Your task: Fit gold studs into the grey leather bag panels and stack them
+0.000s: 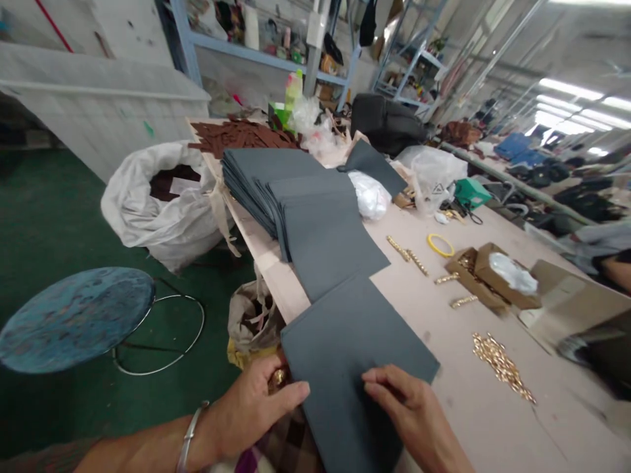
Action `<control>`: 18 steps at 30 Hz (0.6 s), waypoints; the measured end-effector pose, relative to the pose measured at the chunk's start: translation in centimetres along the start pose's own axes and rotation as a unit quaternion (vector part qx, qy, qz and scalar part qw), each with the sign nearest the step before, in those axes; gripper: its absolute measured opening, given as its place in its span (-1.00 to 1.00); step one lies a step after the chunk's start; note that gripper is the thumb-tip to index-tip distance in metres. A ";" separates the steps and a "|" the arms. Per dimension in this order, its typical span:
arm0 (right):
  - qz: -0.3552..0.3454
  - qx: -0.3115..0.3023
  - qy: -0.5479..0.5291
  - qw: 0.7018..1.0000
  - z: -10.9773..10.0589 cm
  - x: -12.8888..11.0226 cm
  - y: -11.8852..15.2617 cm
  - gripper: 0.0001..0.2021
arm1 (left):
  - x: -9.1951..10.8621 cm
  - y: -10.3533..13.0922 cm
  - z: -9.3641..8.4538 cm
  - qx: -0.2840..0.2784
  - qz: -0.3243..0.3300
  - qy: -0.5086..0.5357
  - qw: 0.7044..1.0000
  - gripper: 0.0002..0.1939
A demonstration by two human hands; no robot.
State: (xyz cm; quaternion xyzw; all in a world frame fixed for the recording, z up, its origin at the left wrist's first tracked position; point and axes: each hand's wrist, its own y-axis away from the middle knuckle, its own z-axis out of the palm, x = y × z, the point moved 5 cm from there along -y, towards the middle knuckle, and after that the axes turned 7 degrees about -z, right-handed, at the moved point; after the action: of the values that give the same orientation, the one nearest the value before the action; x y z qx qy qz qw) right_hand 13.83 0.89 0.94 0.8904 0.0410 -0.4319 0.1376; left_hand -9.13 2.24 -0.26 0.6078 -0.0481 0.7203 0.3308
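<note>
A dark grey flat panel (355, 328), like leather or coated fabric, lies in front of me on the table's near edge. My left hand (251, 404) is curled at its left edge, the thumb resting over the panel. Within those curled fingers a small shiny gold metal piece (279, 377) shows; its exact kind is hidden. My right hand (414, 414) is over the panel, thumb and forefinger pinched together at its surface. Whatever is between those fingertips is too small to make out. Beyond lies a stack of similar grey panels (315, 203).
On the table (424, 315) lie a loose pile of gold metal pieces (503, 368), several gold strips (417, 261), a yellow tape ring (440, 245) and open cardboard boxes (493, 269). A blue stool (79, 315) and a white sack (158, 210) stand at left.
</note>
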 end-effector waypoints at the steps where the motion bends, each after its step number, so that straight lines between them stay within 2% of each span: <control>1: 0.019 0.024 -0.027 0.999 0.2 0.4 0.1 -0.71 | 0.4 -0.2 0.5 -0.010 0.008 0.012 1.000 -0.62; 4: 0.048 0.052 -0.107 0.992 1.2 1.3 -0.1 -0.69 | 1.1 -1.0 1.9 -0.030 0.013 -0.007 0.999 -0.54; 8: 0.046 0.055 -0.182 0.981 1.9 1.4 -0.7 -0.74 | 0.4 -2.1 2.2 0.027 -0.002 -0.062 0.998 -0.62; 11: 0.040 0.047 -0.187 0.980 2.1 1.1 -1.0 -0.77 | -0.4 -2.5 2.2 0.054 -0.041 -0.071 0.995 -0.66; 18: 0.018 0.054 -0.153 0.987 2.4 0.4 -1.4 -0.82 | -0.2 -2.6 2.3 0.069 -0.052 -0.090 0.992 -0.65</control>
State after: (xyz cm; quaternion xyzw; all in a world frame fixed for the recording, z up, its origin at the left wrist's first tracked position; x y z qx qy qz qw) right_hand 11.99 1.57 -1.10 0.8208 -0.0197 -0.5617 0.1022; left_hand -5.84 3.07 -0.74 0.6928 0.0035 0.6465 0.3194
